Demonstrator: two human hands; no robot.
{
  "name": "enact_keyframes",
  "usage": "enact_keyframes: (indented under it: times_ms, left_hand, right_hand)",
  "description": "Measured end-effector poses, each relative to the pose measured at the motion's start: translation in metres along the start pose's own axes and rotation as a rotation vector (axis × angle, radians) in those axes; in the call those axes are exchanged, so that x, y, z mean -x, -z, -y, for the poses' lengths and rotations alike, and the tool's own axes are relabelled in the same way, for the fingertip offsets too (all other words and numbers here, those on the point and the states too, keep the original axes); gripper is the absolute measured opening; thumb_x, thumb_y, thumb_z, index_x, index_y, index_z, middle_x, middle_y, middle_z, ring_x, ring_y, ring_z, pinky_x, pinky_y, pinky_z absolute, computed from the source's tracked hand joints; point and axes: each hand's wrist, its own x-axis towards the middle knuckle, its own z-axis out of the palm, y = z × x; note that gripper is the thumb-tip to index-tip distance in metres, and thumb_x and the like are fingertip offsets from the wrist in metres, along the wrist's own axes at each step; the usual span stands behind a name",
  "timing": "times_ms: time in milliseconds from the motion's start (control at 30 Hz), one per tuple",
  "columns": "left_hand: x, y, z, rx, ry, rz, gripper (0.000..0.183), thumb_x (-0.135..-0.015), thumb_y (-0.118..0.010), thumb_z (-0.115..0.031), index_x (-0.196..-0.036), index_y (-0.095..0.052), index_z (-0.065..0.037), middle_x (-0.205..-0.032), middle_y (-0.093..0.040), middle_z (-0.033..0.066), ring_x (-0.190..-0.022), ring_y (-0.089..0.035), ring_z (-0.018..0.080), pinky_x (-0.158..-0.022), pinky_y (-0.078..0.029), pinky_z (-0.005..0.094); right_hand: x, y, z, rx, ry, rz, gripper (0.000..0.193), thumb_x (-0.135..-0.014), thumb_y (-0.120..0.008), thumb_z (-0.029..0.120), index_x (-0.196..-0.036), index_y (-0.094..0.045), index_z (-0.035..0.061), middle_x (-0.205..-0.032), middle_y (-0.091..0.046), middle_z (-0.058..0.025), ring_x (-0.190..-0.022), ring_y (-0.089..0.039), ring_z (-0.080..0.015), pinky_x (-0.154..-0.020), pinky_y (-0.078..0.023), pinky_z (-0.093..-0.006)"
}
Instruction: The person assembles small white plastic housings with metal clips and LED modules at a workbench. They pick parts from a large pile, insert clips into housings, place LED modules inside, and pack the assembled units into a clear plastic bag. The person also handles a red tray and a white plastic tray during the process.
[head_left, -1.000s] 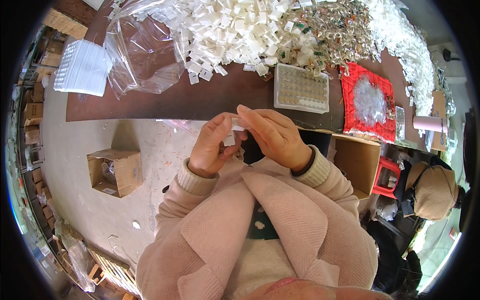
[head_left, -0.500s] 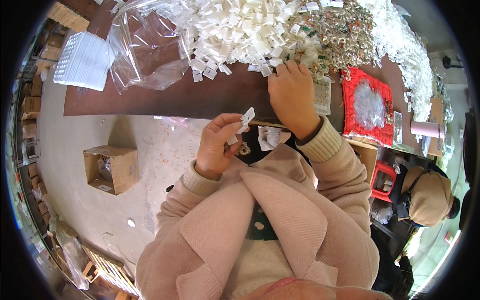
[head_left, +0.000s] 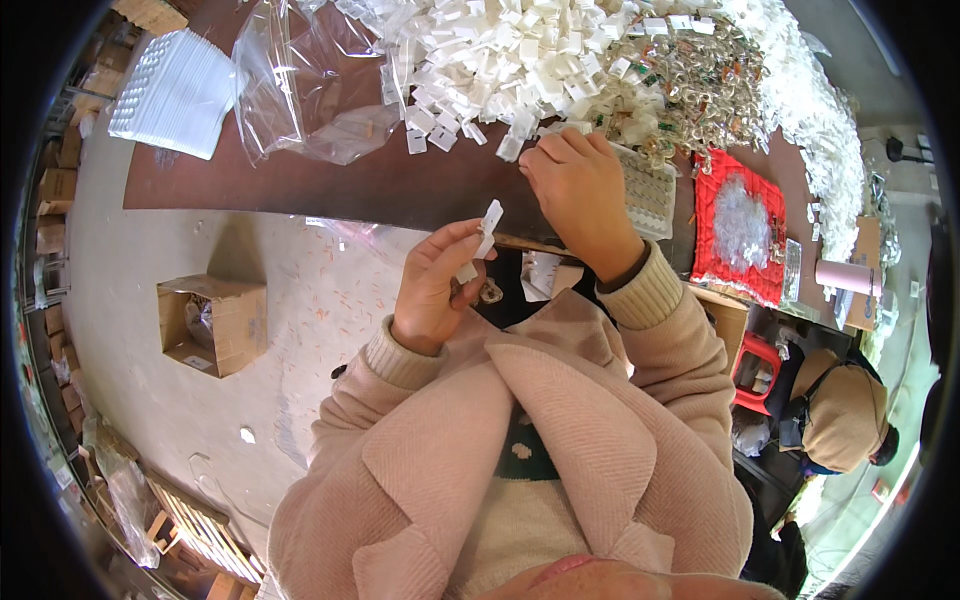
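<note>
At near table edge: left hand (head_left: 432, 290) pinches a small white plastic clip (head_left: 488, 222), held upright clear of the table (head_left: 330, 185).
Right hand (head_left: 578, 192) reaches far into the white clip pile (head_left: 500, 60), fingers curled; can't tell if it's holding one. Bare table lies left of it.

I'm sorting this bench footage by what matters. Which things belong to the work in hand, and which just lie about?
In the work:
- left hand, pinching a white clip
- right hand, reaching to the clip pile
- white tray beside that hand

Lying about:
- plastic bag
- stack of trays
- red basket
- cardboard box on the floor
</note>
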Motion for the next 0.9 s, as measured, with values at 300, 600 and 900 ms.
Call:
enact_keyframes:
  times_ms: [300, 600, 900]
  left_hand:
    - [0.005, -0.009, 0.004, -0.251, -0.212, -0.097, 0.02, -0.097, -0.061, -0.009, -0.114, -0.064, 0.0, -0.089, -0.066, 0.0018, -0.057, -0.049, 0.003, -0.047, -0.034, 0.0168]
    - [0.006, -0.004, -0.005, 0.055, 0.102, 0.17, 0.033, -0.094, -0.068, -0.013, -0.123, -0.061, 0.001, -0.098, -0.069, 0.0067, -0.067, -0.057, 0.0053, -0.049, -0.041, 0.0162]
    - [0.001, 0.007, 0.002, 0.067, 0.097, 0.061, 0.034, -0.095, -0.068, -0.015, -0.123, -0.062, 0.003, -0.102, -0.069, 0.0063, -0.087, -0.066, 0.0093, -0.069, -0.056, 0.017]
  right_hand:
    - [0.013, 0.051, 0.044, -0.863, -0.441, 0.202, 0.023, -0.085, -0.073, 0.009, -0.106, -0.067, 0.0032, -0.093, -0.07, -0.0124, -0.07, -0.067, -0.0211, -0.06, -0.052, -0.0295]
    - [0.016, 0.042, 0.031, -0.867, -0.312, 0.155, 0.019, -0.088, -0.069, 0.004, -0.107, -0.07, 0.0039, -0.093, -0.069, -0.0087, -0.084, -0.066, -0.018, -0.075, -0.052, -0.0302]
    - [0.002, 0.006, -0.007, 0.357, -0.074, 0.145, 0.003, -0.073, -0.063, 0.011, -0.076, -0.065, 0.0108, -0.08, -0.059, -0.0042, -0.086, -0.058, -0.0217, -0.075, -0.045, -0.0342]
